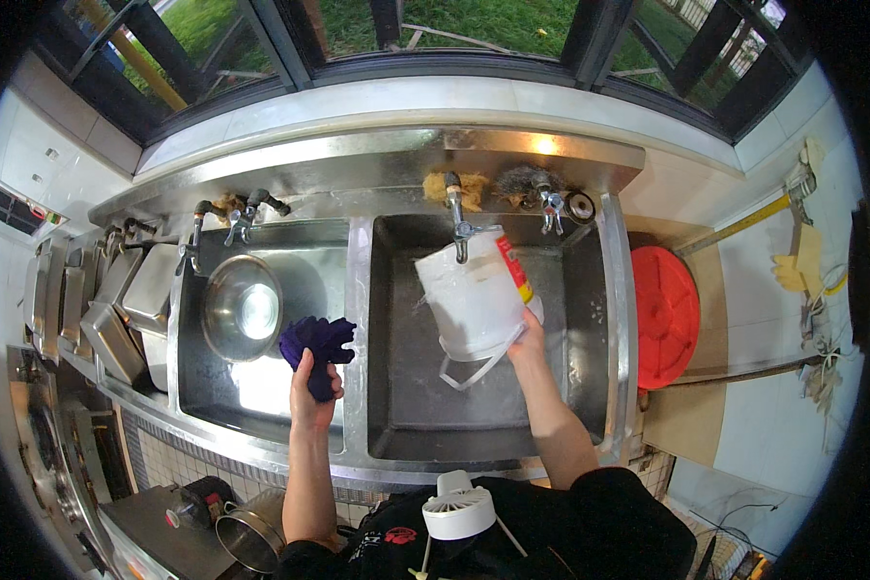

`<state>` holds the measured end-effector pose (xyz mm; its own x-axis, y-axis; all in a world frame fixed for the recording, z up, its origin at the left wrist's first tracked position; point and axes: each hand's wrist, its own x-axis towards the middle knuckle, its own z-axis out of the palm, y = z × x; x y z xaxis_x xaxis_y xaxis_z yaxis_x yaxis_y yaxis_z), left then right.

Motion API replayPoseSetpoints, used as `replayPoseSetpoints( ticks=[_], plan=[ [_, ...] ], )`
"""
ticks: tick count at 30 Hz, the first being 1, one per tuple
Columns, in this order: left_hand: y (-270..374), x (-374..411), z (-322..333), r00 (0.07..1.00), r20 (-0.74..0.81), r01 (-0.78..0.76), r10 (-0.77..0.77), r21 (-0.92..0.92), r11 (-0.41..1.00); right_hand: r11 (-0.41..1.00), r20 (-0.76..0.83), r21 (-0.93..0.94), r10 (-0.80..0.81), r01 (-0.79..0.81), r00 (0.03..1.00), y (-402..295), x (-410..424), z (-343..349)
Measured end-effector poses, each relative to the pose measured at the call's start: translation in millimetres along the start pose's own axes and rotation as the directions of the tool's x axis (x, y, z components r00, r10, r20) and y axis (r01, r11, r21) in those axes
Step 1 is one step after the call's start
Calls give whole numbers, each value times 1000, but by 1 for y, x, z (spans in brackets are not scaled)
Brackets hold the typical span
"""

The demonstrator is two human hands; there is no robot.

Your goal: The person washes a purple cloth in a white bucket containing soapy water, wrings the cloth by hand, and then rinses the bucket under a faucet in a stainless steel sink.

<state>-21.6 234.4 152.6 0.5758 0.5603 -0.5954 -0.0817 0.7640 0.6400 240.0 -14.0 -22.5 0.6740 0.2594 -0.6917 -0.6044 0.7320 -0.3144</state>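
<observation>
A white plastic bucket (471, 297) with a red and yellow label is tilted over the right sink basin (442, 406), under a metal tap (461, 243). My right hand (528, 339) grips it at the lower right, and its white handle (471, 380) hangs loose toward me. Bunched in my left hand (315, 391) is a dark purple cloth (319, 348), above the left basin (312, 428) near the divider. A round stainless steel bowl (221, 319) sits in the water of that left basin. The inside of the bucket is hidden.
Stainless steel pans (152, 290) crowd the left end of the sink. Sponges (471, 190) and steel wool (518, 181) lie behind the taps. A red round lid (663, 319) stands to the right. Below left are a metal pot (250, 533) and a bottle (199, 500).
</observation>
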Motion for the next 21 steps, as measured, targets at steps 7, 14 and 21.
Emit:
replayPoseSetpoints(
  ticks=[7,14,21],
  plan=[
    [0,0,8,1000,-10,3,-2,17,1000,993,-79,-98,-75,67,994,-16,-7,2],
    [1,1,10,1000,-12,6,-6,31,1000,259,488,-852,74,456,870,-10,-64,67],
    [-2,1,3,999,32,15,-14,-40,999,-598,715,-256,412,760,565,22,-79,71]
  ],
)
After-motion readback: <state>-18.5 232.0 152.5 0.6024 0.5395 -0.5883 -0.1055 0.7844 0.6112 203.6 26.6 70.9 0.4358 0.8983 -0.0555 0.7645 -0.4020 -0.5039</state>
